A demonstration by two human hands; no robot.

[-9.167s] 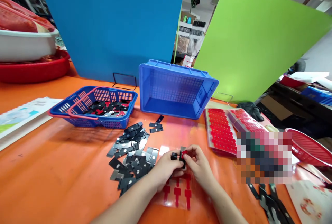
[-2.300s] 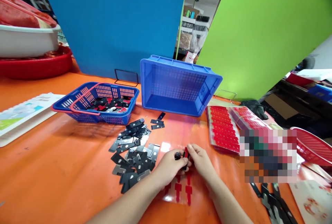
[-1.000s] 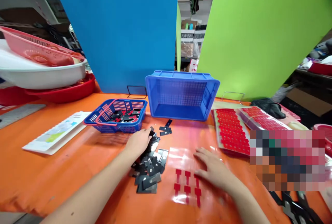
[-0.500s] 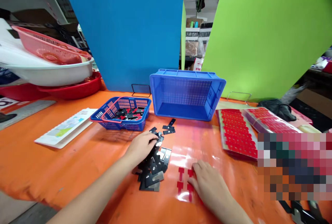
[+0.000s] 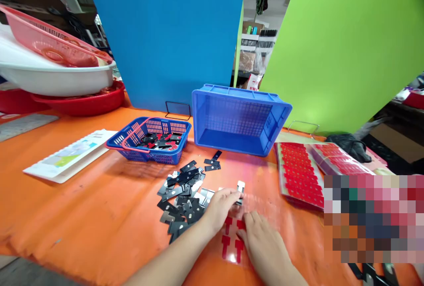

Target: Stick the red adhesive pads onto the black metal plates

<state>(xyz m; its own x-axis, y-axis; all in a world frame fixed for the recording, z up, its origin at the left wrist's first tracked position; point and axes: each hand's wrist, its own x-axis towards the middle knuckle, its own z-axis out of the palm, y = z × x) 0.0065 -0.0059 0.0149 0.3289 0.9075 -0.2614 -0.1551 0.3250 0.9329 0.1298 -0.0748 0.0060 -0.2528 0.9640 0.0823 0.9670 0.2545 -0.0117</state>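
Observation:
My left hand (image 5: 220,210) pinches a small metal plate (image 5: 240,186) by its lower part, just above the clear sheet (image 5: 232,257) with red T-shaped stickers (image 5: 225,246). My right hand (image 5: 266,246) rests on the sheet's right side, thumb and forefinger apart beside an upper sticker. It covers part of the sheet. Left of my hands lies a loose pile of black and silver metal plates (image 5: 185,184), partly behind my left forearm. Several more black plates (image 5: 212,162) lie beyond the pile.
A blue basket (image 5: 155,156) with a pink handle contains black and red pieces. A blue crate (image 5: 240,140) lies on its side behind. Red sticker sheets (image 5: 300,173) are stacked right, a folded white card (image 5: 66,160) left. Blue (image 5: 172,34) and green (image 5: 341,52) boards stand behind.
My left hand has left the pile and moved right with a metal plate, over to the sticker sheet. My right hand stays on the sheet. The view has shifted slightly.

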